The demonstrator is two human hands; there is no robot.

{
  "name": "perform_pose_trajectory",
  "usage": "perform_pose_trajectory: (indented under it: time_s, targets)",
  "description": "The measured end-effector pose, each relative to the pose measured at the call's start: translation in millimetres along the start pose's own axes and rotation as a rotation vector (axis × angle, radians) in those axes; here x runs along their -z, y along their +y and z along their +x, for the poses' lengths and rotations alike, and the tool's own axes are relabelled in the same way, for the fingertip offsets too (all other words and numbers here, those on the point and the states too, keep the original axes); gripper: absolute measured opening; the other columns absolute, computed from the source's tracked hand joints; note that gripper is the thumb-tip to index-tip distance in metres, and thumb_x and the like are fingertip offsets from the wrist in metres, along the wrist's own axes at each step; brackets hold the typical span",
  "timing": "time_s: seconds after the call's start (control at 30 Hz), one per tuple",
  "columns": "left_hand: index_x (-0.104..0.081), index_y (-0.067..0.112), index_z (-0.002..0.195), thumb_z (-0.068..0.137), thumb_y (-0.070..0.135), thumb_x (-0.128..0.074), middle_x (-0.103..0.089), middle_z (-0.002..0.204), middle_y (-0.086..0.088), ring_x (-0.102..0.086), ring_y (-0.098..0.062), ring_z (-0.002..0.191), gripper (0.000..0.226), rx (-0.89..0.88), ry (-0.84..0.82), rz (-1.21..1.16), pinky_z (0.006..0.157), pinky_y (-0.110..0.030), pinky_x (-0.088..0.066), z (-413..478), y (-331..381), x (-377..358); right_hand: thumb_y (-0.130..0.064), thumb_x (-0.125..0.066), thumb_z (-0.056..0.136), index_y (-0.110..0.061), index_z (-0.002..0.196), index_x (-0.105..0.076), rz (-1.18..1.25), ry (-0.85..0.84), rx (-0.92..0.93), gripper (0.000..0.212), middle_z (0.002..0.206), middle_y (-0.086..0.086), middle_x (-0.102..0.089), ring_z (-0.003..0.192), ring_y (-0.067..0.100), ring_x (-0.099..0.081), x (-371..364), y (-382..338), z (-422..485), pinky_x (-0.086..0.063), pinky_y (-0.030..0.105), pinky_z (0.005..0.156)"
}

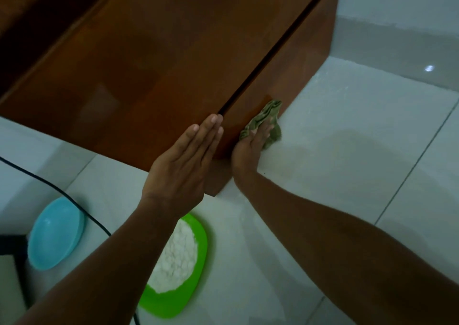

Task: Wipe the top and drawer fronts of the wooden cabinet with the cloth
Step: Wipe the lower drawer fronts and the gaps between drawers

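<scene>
Fingers point(211, 131) of the left hand point(181, 165) lie flat, pressed together, on the wooden cabinet point(149, 63); the right hand point(250, 145) grips the cloth point(267, 118) against its lower front. No writing is readable.

i see a pale tiled floor point(347, 175) with thin grout lines and a bright glint far right. the wooden cabinet point(173, 63) stands on it, its near corner low in the middle. by that corner, on the tiles, sit a green dish point(196, 255) of white lumps, a pale blue bowl point(54, 235) left of it, and a black cable point(74, 205) curving between them.
</scene>
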State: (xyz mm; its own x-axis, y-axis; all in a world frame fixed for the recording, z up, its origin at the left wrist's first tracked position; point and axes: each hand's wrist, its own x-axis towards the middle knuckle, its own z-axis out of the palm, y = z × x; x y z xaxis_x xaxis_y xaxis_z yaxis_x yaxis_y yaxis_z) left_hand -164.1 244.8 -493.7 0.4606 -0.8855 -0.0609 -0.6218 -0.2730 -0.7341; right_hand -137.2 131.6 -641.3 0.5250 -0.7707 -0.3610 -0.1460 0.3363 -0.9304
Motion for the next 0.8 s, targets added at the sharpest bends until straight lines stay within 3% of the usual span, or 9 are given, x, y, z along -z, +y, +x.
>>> perform_pose_trajectory:
  time_s: [0.2, 0.33, 0.53, 0.67, 0.8]
  targets:
    - [0.009, -0.009, 0.154, 0.105, 0.03, -0.02, 0.019, 0.164, -0.025, 0.014, -0.032, 0.154, 0.069, 0.009, 0.036, -0.028, 0.127, -0.041, -0.001, 11.0, 9.3, -1.3, -0.028, -0.022, 0.108, -0.026, 0.159, -0.011, 0.021, 0.093, -0.002, 0.052, 0.167, 0.002, -0.012, 0.154, 0.023, -0.012, 16.8, -34.2, 66.1, -0.015, 0.046, 0.124]
    - [0.01, -0.011, 0.153, 0.104, 0.027, -0.01, 0.02, 0.162, -0.027, 0.015, -0.034, 0.154, 0.065, 0.001, 0.041, -0.016, 0.126, -0.042, 0.002, 14.6, 12.4, -3.3, -0.048, -0.019, 0.096, -0.033, 0.157, -0.019, 0.013, 0.151, -0.029, 0.063, 0.159, 0.006, -0.036, 0.145, 0.032, -0.036, 29.7, -61.7, 115.9, -0.031, 0.052, 0.117]
    - [0.009, -0.009, 0.154, 0.104, 0.028, -0.006, 0.018, 0.164, -0.024, 0.015, -0.031, 0.154, 0.064, 0.022, 0.046, -0.122, 0.126, -0.04, 0.004, 14.7, 12.1, 0.1, -0.028, -0.035, 0.105, -0.019, 0.144, -0.048, -0.123, 0.226, 0.014, 0.043, 0.138, 0.011, -0.058, 0.125, 0.032, -0.055, 67.3, -107.7, 149.0, -0.043, 0.039, 0.108]
    - [0.0, -0.006, 0.156, 0.104, 0.031, -0.012, 0.009, 0.166, -0.022, 0.009, -0.029, 0.155, 0.065, 0.015, -0.016, -0.276, 0.126, -0.041, 0.002, 16.1, 9.8, 6.8, -0.033, -0.046, 0.099, -0.016, 0.13, -0.057, -0.191, 0.253, -0.067, 0.037, 0.128, 0.011, -0.062, 0.118, 0.033, -0.059, 90.5, -133.5, 162.7, -0.045, 0.04, 0.104]
    - [-0.007, 0.0, 0.158, 0.102, 0.037, -0.019, -0.001, 0.167, -0.017, 0.004, -0.028, 0.156, 0.067, -0.006, -0.102, -0.426, 0.126, -0.041, -0.002, 16.6, 7.6, 20.7, -0.031, -0.046, 0.098, -0.011, 0.134, -0.051, -0.265, 0.169, -0.053, 0.042, 0.136, 0.015, -0.055, 0.123, 0.035, -0.055, 104.6, -144.6, 155.7, -0.044, 0.044, 0.107]
